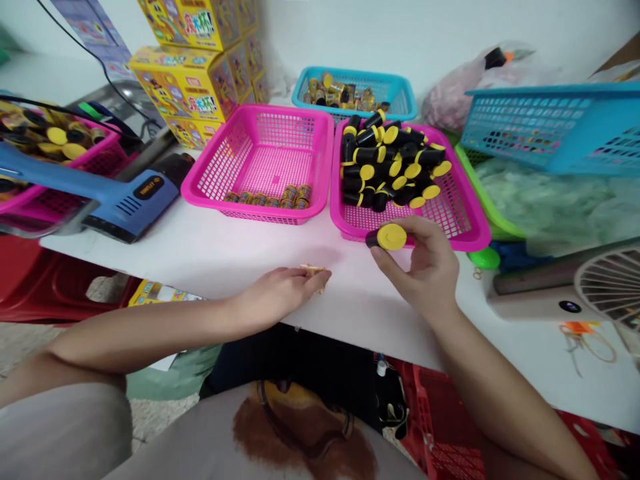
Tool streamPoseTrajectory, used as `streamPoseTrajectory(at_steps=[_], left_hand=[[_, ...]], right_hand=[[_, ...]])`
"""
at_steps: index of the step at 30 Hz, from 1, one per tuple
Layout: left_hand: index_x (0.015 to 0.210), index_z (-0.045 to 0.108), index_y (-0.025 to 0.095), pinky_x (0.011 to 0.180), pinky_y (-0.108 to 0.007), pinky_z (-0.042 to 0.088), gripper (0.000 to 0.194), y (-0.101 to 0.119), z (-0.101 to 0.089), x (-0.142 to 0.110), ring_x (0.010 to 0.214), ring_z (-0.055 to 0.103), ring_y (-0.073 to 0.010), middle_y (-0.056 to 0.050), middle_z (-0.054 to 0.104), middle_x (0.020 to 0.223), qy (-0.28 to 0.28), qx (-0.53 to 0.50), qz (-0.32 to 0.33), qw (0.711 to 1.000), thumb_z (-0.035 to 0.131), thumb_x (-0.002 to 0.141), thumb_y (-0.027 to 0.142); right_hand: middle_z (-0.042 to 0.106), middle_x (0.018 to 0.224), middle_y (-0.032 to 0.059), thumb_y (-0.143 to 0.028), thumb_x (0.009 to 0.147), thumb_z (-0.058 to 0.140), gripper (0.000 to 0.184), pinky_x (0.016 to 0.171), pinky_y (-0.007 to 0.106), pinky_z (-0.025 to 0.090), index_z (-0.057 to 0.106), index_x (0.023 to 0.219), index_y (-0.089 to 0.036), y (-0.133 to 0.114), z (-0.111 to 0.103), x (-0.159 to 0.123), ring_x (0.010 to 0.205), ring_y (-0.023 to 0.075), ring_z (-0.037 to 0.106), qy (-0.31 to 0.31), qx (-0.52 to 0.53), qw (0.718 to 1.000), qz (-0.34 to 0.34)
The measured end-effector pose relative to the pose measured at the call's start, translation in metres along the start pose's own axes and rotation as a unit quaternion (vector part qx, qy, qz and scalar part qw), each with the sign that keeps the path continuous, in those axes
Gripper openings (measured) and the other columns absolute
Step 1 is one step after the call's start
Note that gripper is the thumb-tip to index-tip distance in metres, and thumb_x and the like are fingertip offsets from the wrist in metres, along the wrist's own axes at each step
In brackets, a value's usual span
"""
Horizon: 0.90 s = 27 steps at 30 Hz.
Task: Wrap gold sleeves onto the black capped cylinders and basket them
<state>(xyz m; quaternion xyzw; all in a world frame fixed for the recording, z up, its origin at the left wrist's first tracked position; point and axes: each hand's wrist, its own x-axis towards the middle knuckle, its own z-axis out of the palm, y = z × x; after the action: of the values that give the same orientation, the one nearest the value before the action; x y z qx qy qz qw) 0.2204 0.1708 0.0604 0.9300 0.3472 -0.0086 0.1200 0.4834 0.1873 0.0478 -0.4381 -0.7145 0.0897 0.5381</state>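
Note:
My right hand (pixel 427 267) grips a small black cup with a yellow lid (pixel 392 237) between thumb and fingers, just over the front rim of the right pink basket (pixel 473 233). Many similar black cups with yellow lids (pixel 393 157) lie heaped in that basket. Down on the white table, my left hand (pixel 280 297) has its fingers closed on a small gold-and-white piece (pixel 314 269), partly hidden by the fingertips. Beyond it stands a second pink basket (pixel 200 190), with several small patterned cylinders (pixel 295 195) along its near side.
A blue heat gun (pixel 135 200) lies at the left by another filled pink basket (pixel 107 157). Yellow printed boxes (pixel 187 83) are stacked behind. A blue basket (pixel 405 93) of wrapped pieces stands at the back. At the right are a fan (pixel 613 287) and a large blue basket (pixel 565 127).

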Motion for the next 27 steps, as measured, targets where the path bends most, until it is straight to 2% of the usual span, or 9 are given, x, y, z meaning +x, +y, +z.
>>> streamPoseTrajectory(at_steps=[4, 6, 12, 15, 17, 19, 23, 25, 27], left_hand=[[0.158, 0.038, 0.014, 0.089, -0.035, 0.062, 0.068, 0.006, -0.004, -0.004, 0.106, 0.078, -0.0251, -0.017, 0.074, 0.129, -0.028, -0.006, -0.029, 0.999, 0.036, 0.092, -0.003], [0.157, 0.038, 0.012, 0.093, -0.037, 0.061, 0.065, 0.009, -0.008, -0.005, 0.112, 0.077, -0.0265, -0.019, 0.071, 0.134, -0.040, -0.015, -0.036, 0.998, 0.036, 0.094, -0.002], [0.162, 0.031, 0.018, 0.105, -0.040, 0.057, 0.068, 0.011, -0.015, -0.005, 0.132, 0.067, -0.0275, -0.017, 0.063, 0.147, -0.098, -0.026, -0.067, 0.993, 0.032, 0.097, -0.001], [0.165, 0.029, 0.020, 0.108, -0.039, 0.055, 0.068, 0.011, -0.017, -0.002, 0.132, 0.065, -0.0266, -0.014, 0.063, 0.145, -0.121, -0.017, -0.071, 0.990, 0.033, 0.100, 0.000], [0.164, 0.030, 0.019, 0.106, -0.037, 0.056, 0.068, 0.011, -0.018, 0.000, 0.129, 0.066, -0.0251, -0.014, 0.065, 0.141, -0.122, -0.014, -0.070, 0.990, 0.035, 0.099, -0.001], [0.159, 0.040, 0.016, 0.101, -0.036, 0.057, 0.062, 0.011, -0.018, 0.002, 0.122, 0.068, -0.0242, -0.014, 0.067, 0.135, -0.119, -0.013, -0.062, 0.991, 0.036, 0.099, 0.000], [0.144, 0.058, 0.016, 0.097, -0.034, 0.057, 0.045, 0.002, -0.011, 0.001, 0.113, 0.070, -0.0235, -0.012, 0.071, 0.123, -0.078, -0.037, -0.026, 0.996, 0.039, 0.104, 0.009], [0.146, 0.059, 0.017, 0.092, -0.031, 0.058, 0.046, -0.007, -0.006, 0.001, 0.103, 0.072, -0.0203, -0.010, 0.071, 0.118, -0.021, -0.074, -0.013, 0.997, 0.039, 0.105, 0.011], [0.150, 0.056, 0.018, 0.084, -0.027, 0.059, 0.048, -0.017, -0.006, 0.003, 0.090, 0.071, -0.0165, -0.008, 0.071, 0.109, 0.077, -0.130, 0.012, 0.989, 0.042, 0.105, 0.014]], right_hand=[[0.070, 0.110, 0.0059, -0.030, 0.087, 0.078, 0.035, 0.086, 0.043, 0.059, 0.064, 0.118, -0.024, 0.002, 0.001, 0.000, 0.103, 0.0237, 0.067, 0.002, 0.001, 1.000, -0.006], [0.071, 0.111, 0.0056, -0.029, 0.087, 0.078, 0.034, 0.086, 0.042, 0.059, 0.064, 0.118, -0.025, 0.003, 0.001, 0.000, 0.104, 0.0234, 0.068, 0.002, -0.001, 1.000, -0.008], [0.070, 0.110, 0.0051, -0.031, 0.086, 0.079, 0.037, 0.087, 0.041, 0.059, 0.064, 0.119, -0.025, 0.005, 0.002, -0.001, 0.102, 0.0222, 0.068, 0.010, 0.006, 1.000, 0.001], [0.070, 0.110, 0.0051, -0.030, 0.085, 0.080, 0.038, 0.086, 0.041, 0.058, 0.065, 0.119, -0.025, 0.007, 0.002, -0.001, 0.102, 0.0222, 0.068, 0.005, 0.014, 1.000, 0.001], [0.070, 0.110, 0.0050, -0.028, 0.085, 0.080, 0.038, 0.086, 0.041, 0.057, 0.065, 0.120, -0.026, 0.008, 0.002, -0.001, 0.102, 0.0223, 0.067, 0.005, 0.022, 1.000, 0.000], [0.070, 0.111, 0.0049, -0.027, 0.085, 0.080, 0.039, 0.087, 0.041, 0.057, 0.065, 0.121, -0.027, 0.008, 0.002, -0.001, 0.102, 0.0222, 0.067, 0.004, 0.028, 1.000, 0.002], [0.070, 0.113, 0.0050, -0.026, 0.085, 0.080, 0.040, 0.088, 0.042, 0.056, 0.065, 0.122, -0.027, 0.008, 0.002, -0.002, 0.104, 0.0225, 0.067, -0.003, 0.033, 0.999, 0.005], [0.070, 0.113, 0.0046, -0.025, 0.085, 0.080, 0.040, 0.089, 0.040, 0.056, 0.065, 0.121, -0.027, 0.007, 0.002, -0.002, 0.105, 0.0218, 0.067, -0.003, 0.035, 0.999, 0.004], [0.070, 0.112, 0.0039, -0.023, 0.084, 0.081, 0.040, 0.088, 0.038, 0.057, 0.064, 0.121, -0.026, 0.006, 0.002, -0.001, 0.103, 0.0199, 0.067, 0.007, 0.043, 0.999, 0.001]])
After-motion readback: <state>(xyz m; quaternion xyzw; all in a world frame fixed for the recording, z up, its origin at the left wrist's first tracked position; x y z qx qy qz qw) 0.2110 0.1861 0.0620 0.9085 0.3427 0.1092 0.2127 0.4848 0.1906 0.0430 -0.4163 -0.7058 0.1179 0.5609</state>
